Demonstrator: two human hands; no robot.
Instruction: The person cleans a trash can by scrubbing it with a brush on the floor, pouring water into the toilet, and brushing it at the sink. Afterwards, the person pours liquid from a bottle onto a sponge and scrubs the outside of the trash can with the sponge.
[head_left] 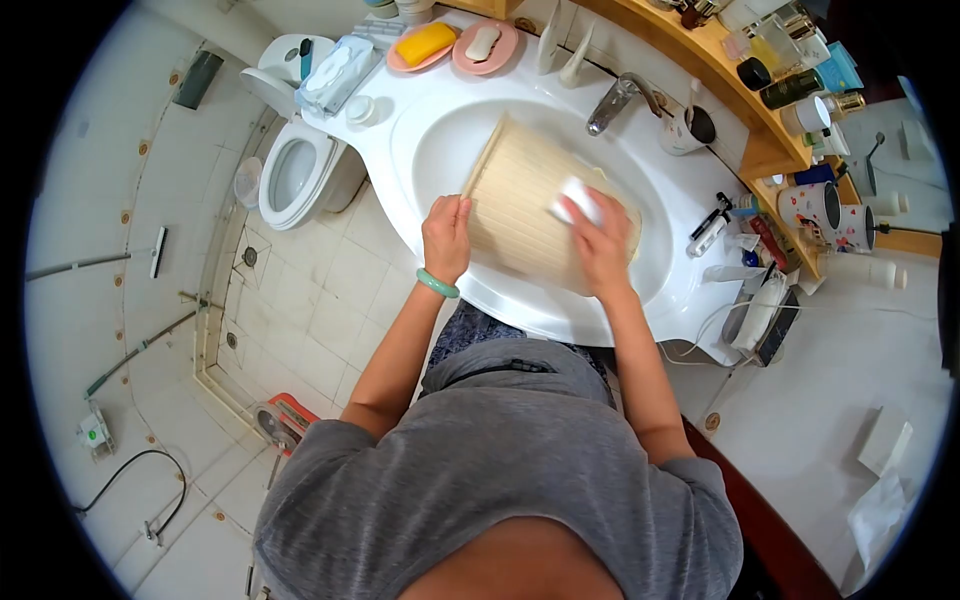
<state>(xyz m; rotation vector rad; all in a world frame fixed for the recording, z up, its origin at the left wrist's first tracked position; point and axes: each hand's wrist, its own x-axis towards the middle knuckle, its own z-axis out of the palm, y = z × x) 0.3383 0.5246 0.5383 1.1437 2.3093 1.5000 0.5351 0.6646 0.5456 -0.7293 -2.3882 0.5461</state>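
Note:
A beige ribbed waste bin (530,205) lies tilted on its side over the white sink basin (430,150). My left hand (446,238) is closed on the bin's rim, at its left edge, and a green bangle circles that wrist. In my right hand (602,245) is a small white sponge (577,200), blurred by motion, pressed against the bin's side. The fingers of the right hand are partly smeared. The inside of the bin is turned away from view.
Behind the basin stand a faucet (615,100), a cup (686,130) and two soap dishes (486,48). A wipes pack (340,75) lies at the counter's left end. Bottles crowd the wooden shelf (740,95) on the right. A toilet (298,175) stands to the left.

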